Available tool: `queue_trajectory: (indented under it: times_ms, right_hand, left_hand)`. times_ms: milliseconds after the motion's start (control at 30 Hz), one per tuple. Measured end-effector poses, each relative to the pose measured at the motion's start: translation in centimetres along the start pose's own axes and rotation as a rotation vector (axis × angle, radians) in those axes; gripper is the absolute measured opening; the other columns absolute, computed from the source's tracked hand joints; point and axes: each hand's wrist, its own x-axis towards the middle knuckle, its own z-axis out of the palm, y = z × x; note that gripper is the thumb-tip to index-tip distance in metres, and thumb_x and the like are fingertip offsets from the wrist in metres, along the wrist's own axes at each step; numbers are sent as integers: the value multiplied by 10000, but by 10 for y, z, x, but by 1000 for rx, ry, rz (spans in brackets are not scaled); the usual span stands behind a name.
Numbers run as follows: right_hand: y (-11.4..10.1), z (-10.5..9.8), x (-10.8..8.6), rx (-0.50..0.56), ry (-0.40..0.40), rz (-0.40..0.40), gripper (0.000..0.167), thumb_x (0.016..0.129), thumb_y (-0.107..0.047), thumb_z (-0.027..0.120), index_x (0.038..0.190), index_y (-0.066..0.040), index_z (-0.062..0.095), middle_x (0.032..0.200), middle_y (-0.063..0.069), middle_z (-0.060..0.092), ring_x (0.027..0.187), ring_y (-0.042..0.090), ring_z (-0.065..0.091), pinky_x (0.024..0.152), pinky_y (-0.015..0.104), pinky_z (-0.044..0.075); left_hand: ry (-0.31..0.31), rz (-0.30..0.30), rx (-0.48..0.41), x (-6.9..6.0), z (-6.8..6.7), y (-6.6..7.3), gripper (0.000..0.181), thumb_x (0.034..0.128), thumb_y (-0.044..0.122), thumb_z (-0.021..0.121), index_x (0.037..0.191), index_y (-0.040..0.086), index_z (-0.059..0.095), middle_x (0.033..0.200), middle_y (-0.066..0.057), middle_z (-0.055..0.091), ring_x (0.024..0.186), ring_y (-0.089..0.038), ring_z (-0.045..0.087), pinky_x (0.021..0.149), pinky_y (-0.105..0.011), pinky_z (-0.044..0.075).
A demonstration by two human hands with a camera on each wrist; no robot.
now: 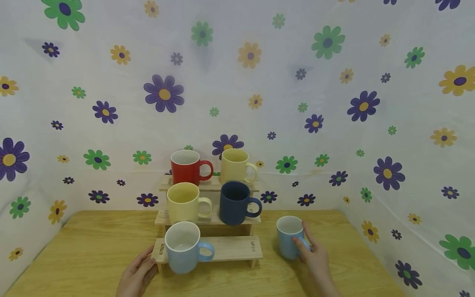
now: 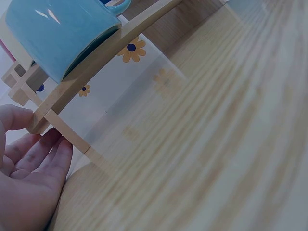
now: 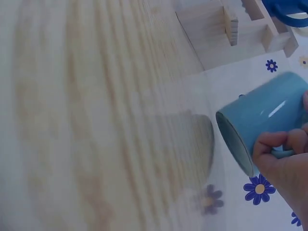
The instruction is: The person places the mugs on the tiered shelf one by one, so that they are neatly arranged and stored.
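My right hand [image 1: 314,256] grips a light blue mug [image 1: 286,243] by its handle, to the right of a three-tier wooden rack [image 1: 237,248]. In the right wrist view this mug [image 3: 264,113] is held off the table, its underside facing the tabletop. My left hand [image 1: 136,273] holds the left end of the rack's lowest shelf; in the left wrist view the thumb touches the shelf end [image 2: 41,120] and the fingers lie beneath, by the leg. A second light blue mug [image 1: 182,251] stands on that shelf's left side.
On the middle tier stand a yellow mug [image 1: 182,206] and a dark blue mug [image 1: 233,208]. The top tier carries a red mug [image 1: 185,171] and another yellow mug [image 1: 233,167]. A flowered white sheet [image 1: 237,90] hangs behind the wooden table [image 1: 100,235].
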Motion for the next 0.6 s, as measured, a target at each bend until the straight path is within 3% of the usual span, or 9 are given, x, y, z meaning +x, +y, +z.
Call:
queue_trajectory:
  times_ms: [100, 167, 367, 533, 600]
  right_hand:
    - [-6, 3, -5, 54, -56, -34, 659, 905, -245, 681, 1481, -156, 373, 1490, 192, 291, 1181, 330, 453, 746, 309, 566]
    - [-8, 4, -10, 92, -90, -38, 658, 905, -231, 682, 1482, -159, 372, 1501, 174, 280, 1241, 355, 379, 751, 324, 567]
    - [-25, 4, -24, 111, -71, -34, 661, 889, -250, 701, 1472, -189, 396, 1498, 129, 328, 1091, 235, 445, 677, 279, 552]
    - [-41, 2, -37, 178, -44, -79, 613, 890, -150, 697, 1445, -139, 437, 1415, 132, 434, 929, 139, 530, 636, 269, 549]
    - [-47, 2, -42, 237, -66, -113, 591, 896, -88, 677, 1437, -114, 440, 1387, 67, 482, 876, 119, 543, 620, 256, 543]
  left_hand:
    - [2, 3, 0, 1, -1, 1, 1026, 773, 496, 752, 1499, -13, 235, 1414, -220, 390, 970, 51, 561, 950, -254, 458]
    - [2, 3, 4, 1, -1, 0, 1074, 738, 528, 764, 1499, -14, 236, 1415, -221, 390, 969, 53, 560, 949, -253, 458]
    - [3, 5, -2, 2, -1, -2, 1116, 701, 551, 778, 1498, -13, 239, 1429, -236, 370, 972, 51, 561, 946, -254, 460]
    - [3, 5, -5, 2, -1, -2, 1107, 707, 544, 776, 1498, -14, 239, 1432, -232, 368, 976, 47, 562, 939, -246, 462]
    - [2, 6, -4, 3, -1, -2, 1088, 722, 533, 771, 1498, -15, 238, 1430, -222, 374, 977, 47, 562, 937, -243, 463]
